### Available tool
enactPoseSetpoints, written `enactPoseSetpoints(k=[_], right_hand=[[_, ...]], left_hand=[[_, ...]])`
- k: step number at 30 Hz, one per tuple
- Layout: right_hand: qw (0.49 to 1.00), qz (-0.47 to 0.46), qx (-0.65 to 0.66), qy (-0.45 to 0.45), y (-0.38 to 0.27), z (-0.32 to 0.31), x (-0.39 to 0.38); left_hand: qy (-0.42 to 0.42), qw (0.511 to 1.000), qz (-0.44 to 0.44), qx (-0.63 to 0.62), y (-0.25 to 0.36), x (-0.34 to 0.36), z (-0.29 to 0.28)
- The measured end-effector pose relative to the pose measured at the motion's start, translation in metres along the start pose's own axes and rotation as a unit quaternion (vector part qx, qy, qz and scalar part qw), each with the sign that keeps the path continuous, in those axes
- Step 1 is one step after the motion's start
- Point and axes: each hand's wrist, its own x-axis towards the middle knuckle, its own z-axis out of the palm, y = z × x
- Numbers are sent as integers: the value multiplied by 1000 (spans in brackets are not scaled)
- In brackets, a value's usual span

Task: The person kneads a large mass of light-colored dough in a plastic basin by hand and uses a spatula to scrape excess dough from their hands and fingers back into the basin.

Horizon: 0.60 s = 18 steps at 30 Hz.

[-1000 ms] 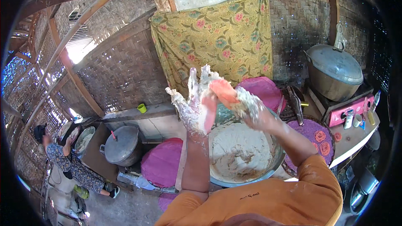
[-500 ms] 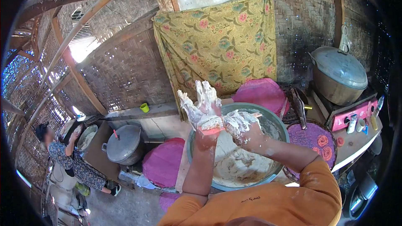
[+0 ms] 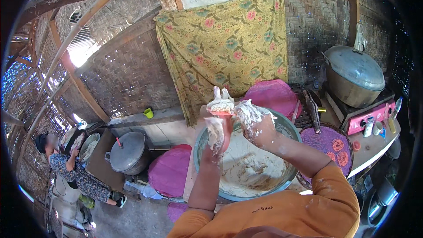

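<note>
My left hand is raised over the far left part of the basin, its fingers stretched upward and thickly coated in white, sticky dough. Across it lies the edge of a flat pink scraper, with dough piled on top. My right hand, also smeared with dough, is closed at the scraper's right end; its fingers partly hide the grip. Below both hands, a wide blue-green basin holds a mass of pale dough with brownish streaks.
Pink round covers lie left of the basin and behind it. To the right are a purple mat with roses, a pink stove and a large lidded pot. Another lidded pot stands left. Farther left, a person works by a bowl.
The scraper has moved up my left hand from the wrist toward the fingers, carrying dough with it. My left hand has turned and its fingers sit closer together.
</note>
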Motion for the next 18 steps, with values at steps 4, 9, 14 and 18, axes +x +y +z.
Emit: enactPoseSetpoints(k=[4,9,14,18], right_hand=[[997,-41,-44,55,19,-3,3],[998,34,-31,-39,28,-26,-2],[976,-203,-13,-80,21,-20,-30],[983,-114,-85,-116,39,-6,-27]], left_hand=[[-100,983,-111,106,16,-26,-16],[-102,942,87,308,37,-42,16],[-184,942,-154,236,25,-53,-38],[-172,874,-32,453,17,-50,-11]])
